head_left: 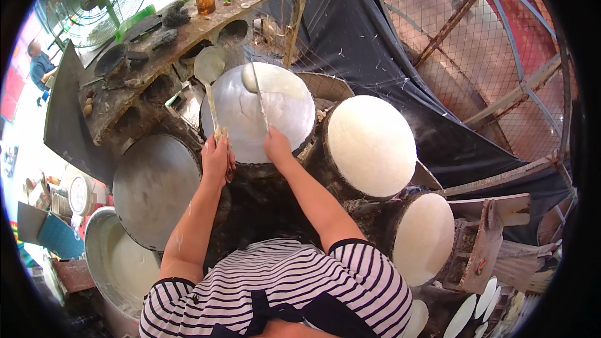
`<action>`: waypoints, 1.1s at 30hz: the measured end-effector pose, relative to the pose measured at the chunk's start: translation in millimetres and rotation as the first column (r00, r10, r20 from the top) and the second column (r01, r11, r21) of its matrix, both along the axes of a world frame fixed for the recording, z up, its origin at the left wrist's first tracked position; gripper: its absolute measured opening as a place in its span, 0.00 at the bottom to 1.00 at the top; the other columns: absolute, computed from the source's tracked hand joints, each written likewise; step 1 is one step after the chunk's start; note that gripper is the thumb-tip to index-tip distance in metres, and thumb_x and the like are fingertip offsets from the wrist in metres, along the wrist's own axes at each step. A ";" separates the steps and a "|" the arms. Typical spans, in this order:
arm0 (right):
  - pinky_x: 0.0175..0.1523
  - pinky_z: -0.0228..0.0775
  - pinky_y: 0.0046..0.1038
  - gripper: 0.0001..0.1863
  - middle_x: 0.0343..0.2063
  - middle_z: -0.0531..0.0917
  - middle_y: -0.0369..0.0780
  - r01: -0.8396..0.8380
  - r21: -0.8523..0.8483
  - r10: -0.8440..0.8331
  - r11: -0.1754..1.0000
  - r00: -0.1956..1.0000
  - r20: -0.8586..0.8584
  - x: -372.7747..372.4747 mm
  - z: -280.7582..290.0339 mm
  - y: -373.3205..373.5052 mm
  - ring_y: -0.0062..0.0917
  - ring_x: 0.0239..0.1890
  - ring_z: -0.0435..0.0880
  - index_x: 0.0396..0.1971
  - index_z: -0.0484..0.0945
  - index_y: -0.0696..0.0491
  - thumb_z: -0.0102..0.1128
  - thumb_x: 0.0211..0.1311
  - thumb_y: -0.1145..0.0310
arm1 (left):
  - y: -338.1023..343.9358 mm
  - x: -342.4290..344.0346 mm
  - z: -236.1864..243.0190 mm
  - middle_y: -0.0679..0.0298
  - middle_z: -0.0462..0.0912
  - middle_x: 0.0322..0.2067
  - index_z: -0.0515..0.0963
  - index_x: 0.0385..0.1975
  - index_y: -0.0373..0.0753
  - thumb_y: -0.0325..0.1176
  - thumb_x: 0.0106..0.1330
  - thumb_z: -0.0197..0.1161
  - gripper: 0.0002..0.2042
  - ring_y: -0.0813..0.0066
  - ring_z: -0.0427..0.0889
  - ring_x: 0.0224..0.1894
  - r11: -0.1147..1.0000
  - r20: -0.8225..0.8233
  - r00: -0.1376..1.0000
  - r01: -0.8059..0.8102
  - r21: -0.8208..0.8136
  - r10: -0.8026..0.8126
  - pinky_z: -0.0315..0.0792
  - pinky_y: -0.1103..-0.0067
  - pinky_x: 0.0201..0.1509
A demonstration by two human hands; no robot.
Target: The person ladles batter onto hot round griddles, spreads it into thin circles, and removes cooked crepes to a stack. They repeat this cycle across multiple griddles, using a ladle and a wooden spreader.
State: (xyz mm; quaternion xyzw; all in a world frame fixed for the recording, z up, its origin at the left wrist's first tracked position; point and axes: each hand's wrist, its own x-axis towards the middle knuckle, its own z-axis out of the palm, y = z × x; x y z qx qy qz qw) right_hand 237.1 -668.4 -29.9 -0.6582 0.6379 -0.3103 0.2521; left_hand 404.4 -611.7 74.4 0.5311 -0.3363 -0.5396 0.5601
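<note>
Pale batter on the round pan, toward one o'clock.
Left hand is closed on a ladle, right hand is closed on a thin tool.

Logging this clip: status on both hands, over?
Left hand holds ladle. Right hand holds long tool. White batter on pan's far side. No obstruction visible.
</note>
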 end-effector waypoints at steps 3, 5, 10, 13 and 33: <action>0.42 0.67 0.46 0.14 0.31 0.78 0.56 0.088 0.066 -0.087 0.994 0.996 -0.012 -18.9 20.4 -10.6 0.52 0.37 0.75 0.41 0.72 0.58 0.44 0.57 0.69 | 13.9 12.1 -4.8 0.69 0.66 0.17 0.68 0.27 0.38 0.34 0.66 0.52 0.08 0.83 0.66 0.11 1.000 -0.011 1.000 0.001 0.020 -0.001 0.61 0.84 0.10; 0.42 0.67 0.46 0.13 0.30 0.78 0.55 0.117 0.025 -0.115 0.993 0.991 -0.072 -39.2 16.8 -30.6 0.52 0.37 0.75 0.39 0.72 0.58 0.45 0.57 0.68 | 20.9 8.3 -5.5 0.70 0.66 0.17 0.68 0.27 0.38 0.34 0.66 0.52 0.08 0.83 0.66 0.11 1.000 -0.036 0.999 -0.014 0.025 0.015 0.61 0.84 0.10; 0.42 0.68 0.47 0.12 0.29 0.79 0.54 0.007 0.066 0.002 0.998 0.992 -0.124 -18.7 1.0 -39.5 0.52 0.35 0.77 0.38 0.71 0.58 0.45 0.58 0.67 | 30.4 0.3 -7.1 0.70 0.66 0.18 0.68 0.27 0.38 0.34 0.67 0.51 0.08 0.83 0.65 0.10 0.997 -0.067 0.995 -0.071 0.041 0.073 0.61 0.84 0.10; 0.42 0.68 0.47 0.13 0.28 0.79 0.54 -0.116 -0.004 0.115 0.993 0.991 -0.066 -1.1 -0.9 -23.1 0.50 0.35 0.78 0.39 0.71 0.57 0.45 0.57 0.67 | 30.1 0.2 -14.9 0.70 0.67 0.19 0.68 0.28 0.39 0.35 0.67 0.52 0.08 0.83 0.65 0.10 0.996 -0.067 0.995 -0.068 0.057 0.071 0.61 0.84 0.10; 0.45 0.69 0.44 0.18 0.34 0.80 0.51 -0.361 0.072 0.368 0.930 0.905 -0.214 -79.4 22.1 -76.6 0.47 0.39 0.78 0.49 0.72 0.50 0.43 0.58 0.66 | 60.8 -28.3 0.2 0.70 0.68 0.20 0.68 0.28 0.39 0.36 0.67 0.52 0.08 0.83 0.66 0.10 0.964 -0.117 0.958 -0.252 0.083 0.261 0.61 0.84 0.08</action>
